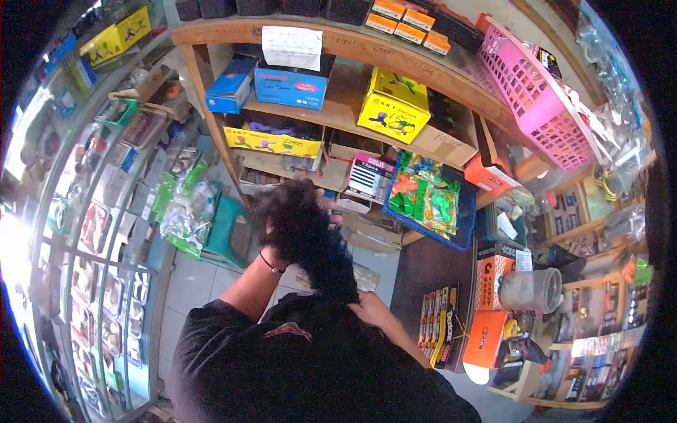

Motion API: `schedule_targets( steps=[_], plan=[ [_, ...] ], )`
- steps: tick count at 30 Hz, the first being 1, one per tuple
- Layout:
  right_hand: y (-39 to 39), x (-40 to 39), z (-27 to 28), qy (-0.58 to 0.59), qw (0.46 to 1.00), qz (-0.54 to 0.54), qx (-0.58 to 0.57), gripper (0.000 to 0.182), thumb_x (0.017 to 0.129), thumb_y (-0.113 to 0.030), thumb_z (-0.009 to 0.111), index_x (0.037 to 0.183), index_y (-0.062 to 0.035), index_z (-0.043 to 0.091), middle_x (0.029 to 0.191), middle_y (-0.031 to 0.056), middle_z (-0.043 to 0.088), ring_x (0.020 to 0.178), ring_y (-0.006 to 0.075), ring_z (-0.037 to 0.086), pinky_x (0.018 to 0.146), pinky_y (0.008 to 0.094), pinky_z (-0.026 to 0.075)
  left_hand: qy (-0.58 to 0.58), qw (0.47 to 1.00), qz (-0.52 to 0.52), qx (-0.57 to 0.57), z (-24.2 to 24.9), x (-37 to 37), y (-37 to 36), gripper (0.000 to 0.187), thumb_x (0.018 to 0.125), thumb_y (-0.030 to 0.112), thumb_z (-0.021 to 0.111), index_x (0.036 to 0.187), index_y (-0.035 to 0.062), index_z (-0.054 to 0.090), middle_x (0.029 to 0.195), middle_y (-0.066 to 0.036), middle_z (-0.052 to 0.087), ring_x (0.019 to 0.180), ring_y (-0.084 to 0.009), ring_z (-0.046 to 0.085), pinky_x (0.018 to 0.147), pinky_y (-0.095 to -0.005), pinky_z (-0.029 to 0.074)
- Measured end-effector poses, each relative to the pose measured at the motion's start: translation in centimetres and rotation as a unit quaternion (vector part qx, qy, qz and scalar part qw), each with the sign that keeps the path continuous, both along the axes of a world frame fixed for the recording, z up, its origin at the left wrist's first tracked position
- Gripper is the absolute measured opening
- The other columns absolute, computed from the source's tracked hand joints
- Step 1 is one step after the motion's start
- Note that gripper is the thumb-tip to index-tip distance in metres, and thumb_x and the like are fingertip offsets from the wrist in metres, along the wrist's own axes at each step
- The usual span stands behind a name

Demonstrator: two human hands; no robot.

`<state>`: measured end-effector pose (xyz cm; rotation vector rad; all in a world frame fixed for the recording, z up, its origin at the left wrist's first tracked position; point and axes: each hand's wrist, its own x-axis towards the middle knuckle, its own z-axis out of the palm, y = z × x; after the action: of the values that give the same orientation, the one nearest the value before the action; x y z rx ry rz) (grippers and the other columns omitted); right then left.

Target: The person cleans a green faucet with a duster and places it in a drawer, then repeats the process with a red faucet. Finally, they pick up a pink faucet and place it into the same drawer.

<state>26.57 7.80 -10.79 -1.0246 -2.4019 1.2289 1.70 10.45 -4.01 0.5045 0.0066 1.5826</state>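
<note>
A dark, fluffy mass [289, 215] lies near the center of the frame. Its surface is black and irregular, with a rounded, tufted upper part and a narrower tail of fine strands slanting down and to the right, their outer edge feathery. Its material cannot be determined.

The left hand [326, 204] is largely hidden by the upper part; a few fingertips show at its right edge, beside the dark tufts. A thin wristband [270, 263] encircles the wrist below and left of the mass. How far the left fingers are closed cannot be told. The right hand [370, 310] lies at the lower right end of the strands, its near edge against them. Its fingers are partly hidden, and whether they grip the strands cannot be told.

A black shirt [317, 374] with a small red print [289, 330] occupies the bottom center, directly below the mass. Beyond the hands, a wooden shelf [352, 46] spans the upper part of the frame. It bears a blue box [290, 88] at upper left of center and a yellow box [395, 106] at upper center. A blue tray [462, 243] of green and orange packets lies to the right of the hands; a pink basket [539, 99] stands at upper right. A teal bin [229, 233] lies left of the mass, above a tiled floor [190, 285]. A clear plastic container [532, 290] and an orange box [485, 338] appear at lower right.
</note>
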Motion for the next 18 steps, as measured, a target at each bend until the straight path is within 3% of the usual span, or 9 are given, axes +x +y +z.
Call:
schedule_targets(
  steps=[2, 5, 6, 8, 10, 12, 13, 16, 18],
  plan=[
    [0.5, 0.0, 3.9, 0.079, 0.997, 0.005, 0.011, 0.025, 0.074, -0.02, 0.058, 0.072, 0.0038, 0.056, 0.057, 0.0162, 0.054, 0.05, 0.0262, 0.054, 0.05, 0.0368, 0.041, 0.001, 0.997, -0.059, -0.054, 0.4, 0.0, 0.0, 0.07, 0.081, 0.061, 0.025, 0.123, 0.0067, 0.039, 0.116, -0.015, 0.048, 0.106, -0.0312, 0.046, 0.089, -0.0461, 0.037],
    [1.5, 1.7, 4.9, -0.083, 0.984, -0.087, -0.129, 0.019, 0.073, -0.012, 0.057, 0.084, 0.0033, 0.054, 0.067, 0.0202, 0.057, 0.059, 0.032, 0.056, 0.054, 0.0372, 0.042, -0.084, 0.973, 0.038, -0.211, 0.7, 1.4, 0.4, 0.073, 0.08, 0.062, 0.026, 0.125, 0.0056, 0.033, 0.121, -0.017, 0.043, 0.108, -0.0379, 0.043, 0.091, -0.0507, 0.032],
    [1.7, 2.3, 4.7, -0.082, 0.985, -0.081, -0.125, 0.019, 0.073, -0.012, 0.057, 0.084, 0.0033, 0.054, 0.067, 0.0202, 0.057, 0.059, 0.032, 0.056, 0.054, 0.0372, 0.042, -0.084, 0.974, 0.044, -0.207, 0.3, 1.8, 0.5, 0.073, 0.08, 0.062, 0.026, 0.125, 0.0056, 0.033, 0.121, -0.017, 0.043, 0.108, -0.0379, 0.043, 0.091, -0.0507, 0.032],
    [1.6, 3.8, 3.4, 0.02, 0.999, 0.028, -0.005, 0.019, 0.073, -0.014, 0.058, 0.071, 0.0045, 0.055, 0.06, 0.0206, 0.054, 0.056, 0.0322, 0.056, 0.053, 0.037, 0.042, -0.009, 0.997, -0.067, 0.024, 1.0, 3.0, 0.5, 0.072, 0.08, 0.062, 0.026, 0.125, 0.0058, 0.035, 0.12, -0.016, 0.044, 0.111, -0.0306, 0.043, 0.094, -0.0444, 0.032],
    [2.0, 5.2, 3.5, 0.026, 0.999, 0.039, -0.001, 0.016, 0.072, -0.012, 0.058, 0.074, 0.0035, 0.055, 0.061, 0.0216, 0.053, 0.059, 0.0332, 0.057, 0.054, 0.0373, 0.042, -0.039, 0.998, -0.03, -0.03, 2.4, 4.6, 0.5, 0.073, 0.08, 0.063, 0.026, 0.125, 0.0061, 0.034, 0.121, -0.016, 0.043, 0.111, -0.0333, 0.041, 0.093, -0.0466, 0.031],
    [2.0, 6.0, 5.3, -0.068, 0.99, -0.037, -0.115, 0.029, 0.074, -0.011, 0.056, 0.101, -0.0013, 0.052, 0.083, 0.0222, 0.058, 0.081, 0.0384, 0.055, 0.071, 0.0409, 0.044, -0.099, 0.983, 0.038, -0.149, 3.8, 6.1, 0.5, 0.076, 0.079, 0.065, 0.025, 0.126, 0.0068, 0.032, 0.123, -0.017, 0.041, 0.112, -0.0388, 0.039, 0.092, -0.0509, 0.03],
    [2.2, 6.7, 5.1, -0.063, 0.991, -0.035, -0.113, 0.029, 0.074, -0.011, 0.056, 0.101, -0.0013, 0.052, 0.083, 0.0222, 0.058, 0.081, 0.0384, 0.055, 0.071, 0.0409, 0.044, -0.015, 0.981, 0.11, -0.159, 1.2, 6.1, 2.1, 0.075, 0.079, 0.065, 0.024, 0.126, 0.0069, 0.032, 0.124, -0.016, 0.04, 0.112, -0.0387, 0.039, 0.093, -0.052, 0.029],
    [2.6, 9.0, 4.0, -0.102, 0.994, 0.025, -0.04, 0.031, 0.074, -0.012, 0.057, 0.103, -0.0016, 0.051, 0.085, 0.0221, 0.058, 0.083, 0.0361, 0.056, 0.071, 0.0388, 0.044, 0.017, 0.999, -0.026, 0.021, 1.3, 8.3, 1.7, 0.073, 0.08, 0.064, 0.025, 0.125, 0.0078, 0.034, 0.123, -0.015, 0.042, 0.113, -0.0305, 0.041, 0.094, -0.0454, 0.031],
    [2.9, 9.9, 3.9, 0.095, 0.995, 0.03, -0.027, 0.02, 0.074, -0.014, 0.055, 0.075, 0.0057, 0.057, 0.068, 0.0213, 0.057, 0.062, 0.0353, 0.058, 0.056, 0.0366, 0.044, 0.05, 0.996, -0.05, 0.048, 2.9, 9.4, 1.4, 0.069, 0.08, 0.063, 0.026, 0.124, 0.0108, 0.036, 0.123, -0.014, 0.042, 0.113, -0.026, 0.042, 0.094, -0.0447, 0.032]
  ],
)
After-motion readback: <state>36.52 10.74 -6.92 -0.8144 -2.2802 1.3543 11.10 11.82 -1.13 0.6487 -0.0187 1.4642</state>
